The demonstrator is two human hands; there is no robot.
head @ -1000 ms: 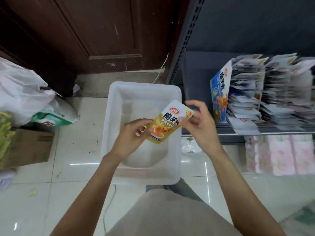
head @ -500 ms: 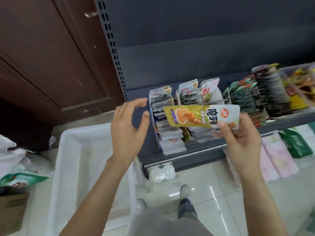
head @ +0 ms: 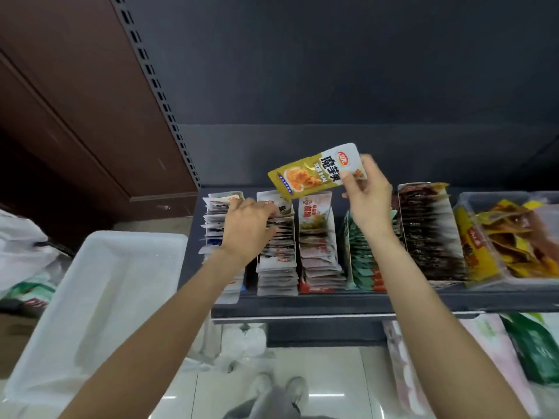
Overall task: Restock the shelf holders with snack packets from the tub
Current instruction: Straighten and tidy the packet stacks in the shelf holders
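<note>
My right hand (head: 366, 195) pinches the white end of a yellow-and-white snack packet (head: 311, 173) and holds it above the shelf holders. My left hand (head: 248, 228) reaches into the second row of packets (head: 278, 255), with its fingers pressed among the packets near the back of that row. Beside it stand other full rows: a leftmost row (head: 216, 216), a row with a pale packet in front (head: 317, 237), a green row (head: 360, 267) and a dark row (head: 429, 234). The white tub (head: 99, 285) sits on the floor at lower left and looks empty.
A grey bin of yellow and orange packets (head: 511, 237) stands at the shelf's right end. A dark shelf edge (head: 332, 303) runs across the middle. White bags (head: 21, 246) lie left of the tub. Pink (head: 499, 352) and green (head: 532, 346) packages sit under the shelf. A brown door (head: 75, 116) is at left.
The view rose from the tub to the shelf. My left hand let go of the packet and moved into the second row. My right hand carried the packet up over the holders.
</note>
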